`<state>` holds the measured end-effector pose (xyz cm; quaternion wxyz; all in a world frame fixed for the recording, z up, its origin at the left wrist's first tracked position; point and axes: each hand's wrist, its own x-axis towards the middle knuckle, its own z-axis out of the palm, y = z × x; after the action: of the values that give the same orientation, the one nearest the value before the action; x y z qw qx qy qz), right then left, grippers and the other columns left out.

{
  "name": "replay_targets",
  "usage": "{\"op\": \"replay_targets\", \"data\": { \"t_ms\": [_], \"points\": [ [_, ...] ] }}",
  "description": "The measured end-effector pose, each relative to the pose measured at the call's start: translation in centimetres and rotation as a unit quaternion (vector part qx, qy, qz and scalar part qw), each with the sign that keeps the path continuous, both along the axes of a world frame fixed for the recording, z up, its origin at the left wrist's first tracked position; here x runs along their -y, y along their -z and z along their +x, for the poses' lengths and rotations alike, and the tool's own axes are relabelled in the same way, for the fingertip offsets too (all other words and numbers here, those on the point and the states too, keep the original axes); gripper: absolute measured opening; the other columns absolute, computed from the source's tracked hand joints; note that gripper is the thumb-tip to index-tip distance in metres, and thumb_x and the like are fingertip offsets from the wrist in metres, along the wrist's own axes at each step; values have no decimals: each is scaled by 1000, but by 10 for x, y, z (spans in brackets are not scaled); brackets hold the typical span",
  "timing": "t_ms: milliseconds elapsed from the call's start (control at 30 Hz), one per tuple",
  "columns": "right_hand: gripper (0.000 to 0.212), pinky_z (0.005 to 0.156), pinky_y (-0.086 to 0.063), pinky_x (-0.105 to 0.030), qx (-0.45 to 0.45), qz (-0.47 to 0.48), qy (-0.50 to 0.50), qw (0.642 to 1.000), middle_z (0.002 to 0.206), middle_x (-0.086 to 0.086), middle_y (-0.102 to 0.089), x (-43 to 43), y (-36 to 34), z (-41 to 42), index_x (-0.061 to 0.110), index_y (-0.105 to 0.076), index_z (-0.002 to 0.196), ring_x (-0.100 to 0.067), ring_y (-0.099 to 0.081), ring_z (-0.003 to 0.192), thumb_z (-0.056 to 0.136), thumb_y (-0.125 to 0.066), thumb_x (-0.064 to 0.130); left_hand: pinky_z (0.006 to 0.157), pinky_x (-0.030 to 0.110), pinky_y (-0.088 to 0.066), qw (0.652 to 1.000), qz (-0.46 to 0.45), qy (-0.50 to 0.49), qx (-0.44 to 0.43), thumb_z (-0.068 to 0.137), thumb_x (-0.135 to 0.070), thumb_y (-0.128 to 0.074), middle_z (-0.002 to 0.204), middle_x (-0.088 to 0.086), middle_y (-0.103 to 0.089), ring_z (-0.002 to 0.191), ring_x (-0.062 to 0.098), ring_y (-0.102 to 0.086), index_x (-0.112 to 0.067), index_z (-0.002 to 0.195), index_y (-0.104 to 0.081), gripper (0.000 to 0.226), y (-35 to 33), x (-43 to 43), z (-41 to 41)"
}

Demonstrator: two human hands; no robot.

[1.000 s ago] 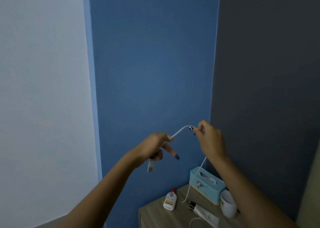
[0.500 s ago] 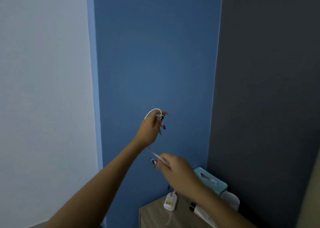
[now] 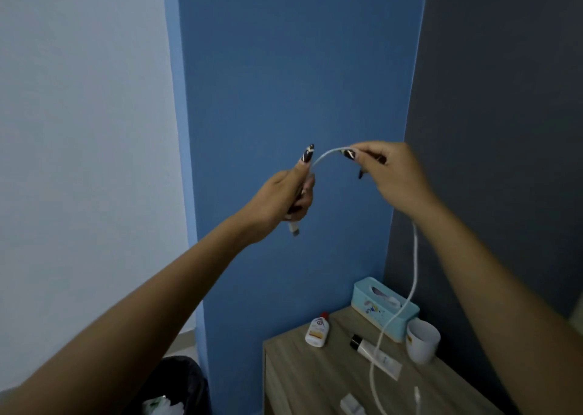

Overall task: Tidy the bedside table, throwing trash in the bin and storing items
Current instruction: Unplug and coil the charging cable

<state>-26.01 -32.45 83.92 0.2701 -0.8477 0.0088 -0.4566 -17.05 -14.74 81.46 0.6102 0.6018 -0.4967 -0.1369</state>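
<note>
The white cable (image 3: pixel 415 257) hangs in an arch between my left hand (image 3: pixel 280 197) and my right hand (image 3: pixel 391 175).

My left hand grips it near the plug, which pokes out below my fist. The cord curves over to my right hand's fingertips, then drops under that wrist to the tabletop (image 3: pixel 303 376). Below my right hand are a small white bottle (image 3: pixel 317 332) with a red cap, a white tube (image 3: pixel 375 354) lying flat under the cord, a teal tissue box (image 3: pixel 385 307) and a white cup (image 3: pixel 422 340). Under my left forearm stands the black bin (image 3: pixel 189 370) with trash inside.

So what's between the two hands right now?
A short arc of the white cable bridges left hand and right hand, per the head view.
</note>
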Motion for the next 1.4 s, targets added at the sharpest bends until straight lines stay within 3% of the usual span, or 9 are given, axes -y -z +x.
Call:
{"op": "replay_targets", "data": {
  "t_ms": [267, 367, 500, 667, 767, 967, 1100, 1233, 1400],
  "points": [
    [34, 45, -32, -12, -98, 38, 43, 994, 62, 5, -54, -59, 51, 46, 18, -48, 66, -6, -47, 52, 97, -36, 13, 56, 21, -46, 978, -168, 46, -115, 102, -6, -31, 86, 6, -68, 54, 6, -59, -7, 102, -51, 21, -34, 30, -24],
    [34, 49, -31, -20, -136, 31, 2, 990, 63, 2, -54, -80, 71, 49, 28, -39, 66, -10, -45, 50, 99, -35, 18, 63, 18, -53, 985, -165, -40, -8, 101, -1, -32, 92, 10, -65, 60, 9, -64, 4, 115, -48, 22, -34, 32, -6],
    [20, 44, -35, -21, -169, 35, -48, 984, 71, 2, -61, -88, 81, 36, 18, -60, 94, -1, -50, 41, 100, -44, 28, 64, 21, -53, 973, -66, -147, 166, 101, -7, -35, 93, 15, -66, 64, 20, -63, 3, 114, -51, 23, -21, 15, 27],
    [18, 46, -41, -21, -280, 5, -88, 956, 73, 2, -61, -77, 61, 8, 23, -66, 103, -10, -53, 54, 94, -50, 21, 54, 13, -44, 906, 61, -194, 372, 95, 2, -33, 88, 4, -59, 57, 0, -59, 3, 94, -54, 20, 17, -10, 49],
    [20, 43, -36, -14, -286, -40, -61, 955, 63, 8, -56, -59, 45, -5, 23, -71, 97, -2, -48, 47, 94, -51, 21, 58, 19, -33, 869, 118, -202, 437, 97, -4, -39, 75, 4, -50, 63, 9, -45, 1, 81, -49, 20, 41, -14, 50],
    [14, 44, -32, -13, -216, -43, -14, 975, 66, 5, -65, -20, 34, -8, 27, -76, 87, -1, -45, 46, 90, -63, 30, 49, 24, -34, 960, 132, -150, 196, 98, -52, -28, 55, 1, -39, 48, 16, -34, -12, 64, -37, 52, 58, -24, 17],
    [14, 53, -36, -7, -124, 29, -26, 991, 73, 14, -69, -11, 50, 6, 23, -77, 96, 9, -57, 59, 91, -64, 23, 48, 22, -29, 995, 78, -33, 46, 103, -33, -27, 55, 3, -31, 49, 14, -26, -12, 71, -35, 39, 61, -18, -8],
    [19, 50, -37, -8, -98, 66, -21, 993, 72, 4, -68, -25, 76, 20, 15, -75, 95, 8, -57, 54, 95, -58, 21, 49, 22, -28, 973, -29, 88, -209, 103, -23, -26, 52, -1, -35, 42, 11, -25, -15, 71, -41, 36, 56, -7, -22],
    [30, 46, -28, -16, -151, 61, 7, 987, 60, -3, -54, -61, 119, 43, 8, -49, 66, -8, -43, 52, 89, -38, 23, 56, 21, -48, 941, -139, 93, -294, 102, -15, -29, 61, -1, -60, 50, 9, -56, -11, 84, -51, 28, 41, 13, -14]
  ]
}}
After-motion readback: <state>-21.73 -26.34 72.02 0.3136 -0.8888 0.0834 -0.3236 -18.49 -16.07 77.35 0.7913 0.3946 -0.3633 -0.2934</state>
